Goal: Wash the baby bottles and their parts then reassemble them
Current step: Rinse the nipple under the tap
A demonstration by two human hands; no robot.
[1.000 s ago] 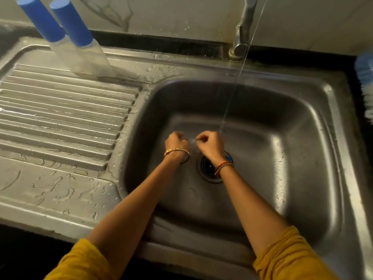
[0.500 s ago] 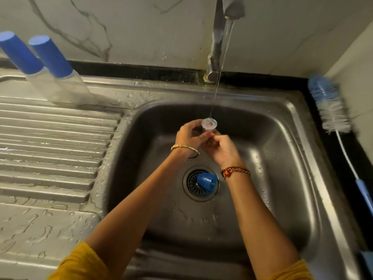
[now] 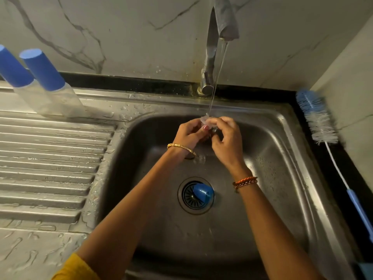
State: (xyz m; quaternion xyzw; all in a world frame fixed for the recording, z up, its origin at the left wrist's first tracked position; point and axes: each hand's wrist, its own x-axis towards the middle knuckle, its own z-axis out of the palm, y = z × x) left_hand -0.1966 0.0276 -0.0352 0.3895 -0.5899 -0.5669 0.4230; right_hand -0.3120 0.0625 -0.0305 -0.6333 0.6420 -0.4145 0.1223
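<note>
I can barely make out the clear part (image 3: 206, 121) under the tap's (image 3: 210, 63) stream; which way it points I cannot tell. Both my left hand (image 3: 188, 134) and right hand (image 3: 227, 138) pinch it over the sink (image 3: 282, 158). A blue cap (image 3: 202, 192) lies on the drain.

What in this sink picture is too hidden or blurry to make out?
Head view, the only one:
- Clear part under the stream: mostly hidden by the left hand and right hand.
- Left bottle: cut by the left edge.
- Brush handle end: cut by the right edge.
- Drain: partly under the blue cap.
</note>
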